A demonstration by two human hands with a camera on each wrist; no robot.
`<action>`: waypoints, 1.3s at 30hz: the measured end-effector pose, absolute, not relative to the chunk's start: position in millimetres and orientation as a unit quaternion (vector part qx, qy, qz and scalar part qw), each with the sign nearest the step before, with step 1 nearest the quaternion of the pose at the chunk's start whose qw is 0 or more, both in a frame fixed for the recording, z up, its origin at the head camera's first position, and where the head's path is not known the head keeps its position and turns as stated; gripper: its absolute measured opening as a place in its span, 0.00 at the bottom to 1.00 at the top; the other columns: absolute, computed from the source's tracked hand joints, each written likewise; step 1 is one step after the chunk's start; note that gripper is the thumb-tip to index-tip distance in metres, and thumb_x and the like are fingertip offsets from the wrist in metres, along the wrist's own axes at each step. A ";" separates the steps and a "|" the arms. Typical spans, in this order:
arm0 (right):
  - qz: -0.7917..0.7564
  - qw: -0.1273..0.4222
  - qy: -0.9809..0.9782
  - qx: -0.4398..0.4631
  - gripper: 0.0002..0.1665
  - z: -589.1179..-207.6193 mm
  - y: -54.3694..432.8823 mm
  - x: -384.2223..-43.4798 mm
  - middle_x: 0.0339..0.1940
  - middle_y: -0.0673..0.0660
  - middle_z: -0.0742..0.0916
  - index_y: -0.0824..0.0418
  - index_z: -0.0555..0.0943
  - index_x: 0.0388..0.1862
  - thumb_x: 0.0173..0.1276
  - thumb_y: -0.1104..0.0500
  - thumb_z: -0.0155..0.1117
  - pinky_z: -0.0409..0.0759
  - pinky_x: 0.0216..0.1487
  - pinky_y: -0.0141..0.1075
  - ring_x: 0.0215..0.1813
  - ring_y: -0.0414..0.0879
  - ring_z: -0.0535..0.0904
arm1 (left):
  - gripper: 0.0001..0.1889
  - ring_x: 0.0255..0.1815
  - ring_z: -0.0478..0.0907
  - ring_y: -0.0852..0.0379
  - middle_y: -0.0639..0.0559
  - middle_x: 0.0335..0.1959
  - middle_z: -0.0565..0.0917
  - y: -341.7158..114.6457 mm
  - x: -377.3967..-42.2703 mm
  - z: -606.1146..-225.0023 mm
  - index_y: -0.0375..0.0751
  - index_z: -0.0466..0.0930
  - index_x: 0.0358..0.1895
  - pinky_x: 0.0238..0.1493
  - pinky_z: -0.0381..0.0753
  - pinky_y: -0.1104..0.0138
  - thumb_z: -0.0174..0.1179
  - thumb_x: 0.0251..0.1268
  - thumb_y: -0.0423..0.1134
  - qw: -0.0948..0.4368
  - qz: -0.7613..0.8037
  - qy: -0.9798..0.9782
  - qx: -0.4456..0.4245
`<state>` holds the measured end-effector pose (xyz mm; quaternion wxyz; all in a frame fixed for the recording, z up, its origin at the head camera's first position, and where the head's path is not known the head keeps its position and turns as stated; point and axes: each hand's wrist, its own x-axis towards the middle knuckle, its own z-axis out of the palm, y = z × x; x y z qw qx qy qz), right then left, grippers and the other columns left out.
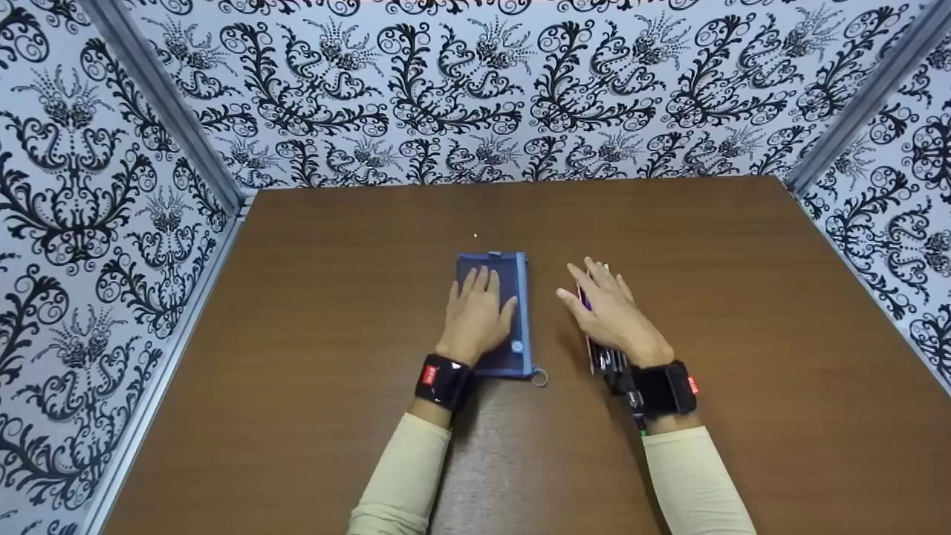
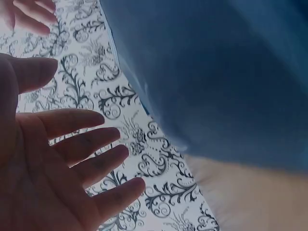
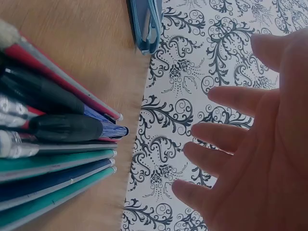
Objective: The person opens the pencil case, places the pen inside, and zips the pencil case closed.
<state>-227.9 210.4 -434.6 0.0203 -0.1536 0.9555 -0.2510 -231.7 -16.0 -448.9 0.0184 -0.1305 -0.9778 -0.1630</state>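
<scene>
Pouch (image 1: 505, 353) is lying on the table (image 1: 334, 297); L hand (image 1: 477, 316) is hovering above it, R hand (image 1: 609, 312) above the pens (image 3: 67, 127), both w/ fingers straightish, gripping nothing. Reach step's prob. going on; next move's likely calling for fingers curling round pouch & pens.

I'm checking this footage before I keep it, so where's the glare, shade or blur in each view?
Head: pale sheen on the brown wood-grain table near the bottom; left wrist: blue zippered pouch close and soft, left hand dim against the bright black-and-white patterned wall; right wrist: right hand similarly dim, tips of the multicoloured slim pens or pencils fairly crisp.
</scene>
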 end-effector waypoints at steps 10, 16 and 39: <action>-0.249 0.029 0.956 -0.155 0.38 -434.9 210.4 -227.7 0.79 0.71 0.57 0.65 0.61 0.76 0.79 0.41 0.45 0.37 0.76 0.60 0.80 0.66 0.46 | 0.36 0.77 0.58 0.41 0.37 0.74 0.64 1.3 -225.5 -454.1 0.32 0.63 0.73 0.73 0.55 0.45 0.48 0.73 0.57 0.019 -0.105 -0.987 -0.116; -0.252 0.036 0.954 -0.155 0.38 -433.9 210.4 -226.9 0.79 0.71 0.56 0.65 0.62 0.75 0.79 0.41 0.45 0.37 0.76 0.60 0.80 0.65 0.45 | 0.39 0.76 0.59 0.40 0.35 0.73 0.65 10.2 -221.9 -457.5 0.30 0.64 0.71 0.72 0.58 0.45 0.52 0.70 0.60 0.033 -0.086 -0.990 -0.102; -0.225 0.005 0.957 -0.182 0.35 -434.3 211.8 -223.4 0.75 0.73 0.64 0.68 0.67 0.72 0.75 0.47 0.56 0.49 0.74 0.62 0.78 0.65 0.56 | 0.49 0.73 0.64 0.38 0.31 0.71 0.67 25.5 -209.3 -459.6 0.26 0.64 0.70 0.69 0.64 0.45 0.58 0.60 0.68 0.033 -0.026 -0.998 -0.048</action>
